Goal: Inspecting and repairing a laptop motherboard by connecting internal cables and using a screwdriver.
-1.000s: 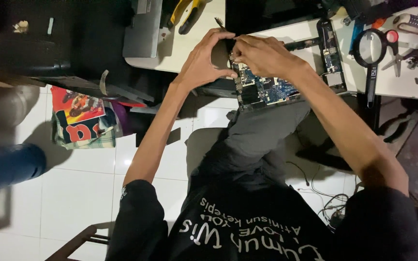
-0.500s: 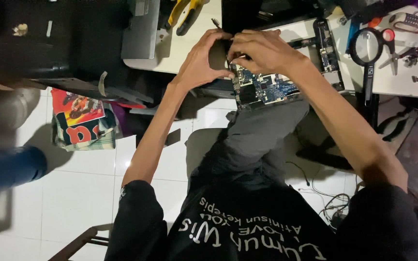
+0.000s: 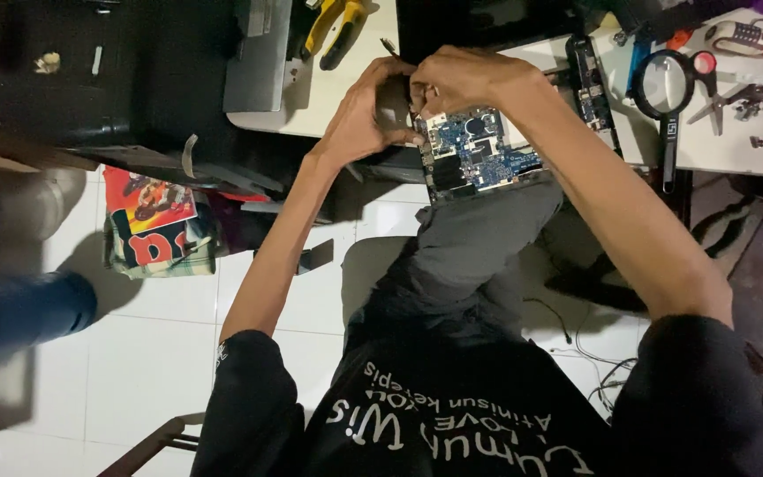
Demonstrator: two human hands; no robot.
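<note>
— Over the white workbench's (image 3: 346, 88) front edge, what are the two hands doing?

— Both meet at the upper left corner of a blue printed circuit board (image 3: 479, 155) studded with dark chips. That board lies half on the bench and half over the person's grey-trousered knee (image 3: 479, 238). The left hand (image 3: 364, 115) curls round a small dark part at the board's edge, fingers bent close together. The right hand (image 3: 465, 79) comes in from above, fingertips pinched narrow against the same spot.

— Is anything actually gripped?

— I cannot tell what sits between the fingers — they cover it. A thin dark tip (image 3: 388, 44) pokes out above the left hand, but whether it is a tool in the grasp is unclear.

— Has anything shifted compared with a second ago?

— Very little. The hands have stayed locked on that same corner and the board has not moved, so my judgement is that the work there is slow, fiddly pressure, not a quick lift.

— And around them?

— Yellow-handled pliers (image 3: 337, 26) lie at the bench's far side, near the left hand. A round black-framed magnifying glass (image 3: 667, 84) rests well to the right, with small scissors (image 3: 735, 93) just beside it.
</note>
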